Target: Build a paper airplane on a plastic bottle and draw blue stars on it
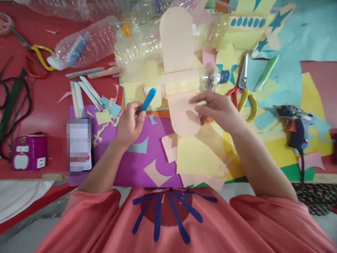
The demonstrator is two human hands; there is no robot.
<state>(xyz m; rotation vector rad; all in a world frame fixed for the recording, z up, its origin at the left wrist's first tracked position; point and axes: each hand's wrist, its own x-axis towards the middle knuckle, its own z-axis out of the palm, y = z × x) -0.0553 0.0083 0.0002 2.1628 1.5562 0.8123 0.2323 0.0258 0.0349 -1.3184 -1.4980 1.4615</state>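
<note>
Left hand: closed round a blue marker (149, 99), a smooth plastic stick pointing up and away; the hand (131, 122) is above the purple paper (158, 140).
Right hand: loosely bent, gripping nothing I can see; this hand (214, 109) is over the right edge of the lower peach paper (181, 117), though whether the fingertips press on it I can't tell.
Peach shapes: two matte, round-ended lobes, the lower one and an upper lobe (177, 37), with a pale yellow band (181, 86) between them.
Bottle: clear, shiny plastic, lying crosswise behind the band, its blue cap (224, 76) on the right; the paper hides much of its body.
Scissors: two pairs, one at far left (39, 58), one at right (244, 84), both with red and yellow handles.
White pens: four, slim, in a cluster (80, 95) at left.
Teal ovals: six in a row (247, 22) on a yellow piece.
Around: a phone (91, 144), a boxy purple plug block (29, 153) and a tangled key bunch (293, 112).
Clutter: angular paper scraps (158, 173) crowd the red surface (56, 135) and the sheets near both hands.
</note>
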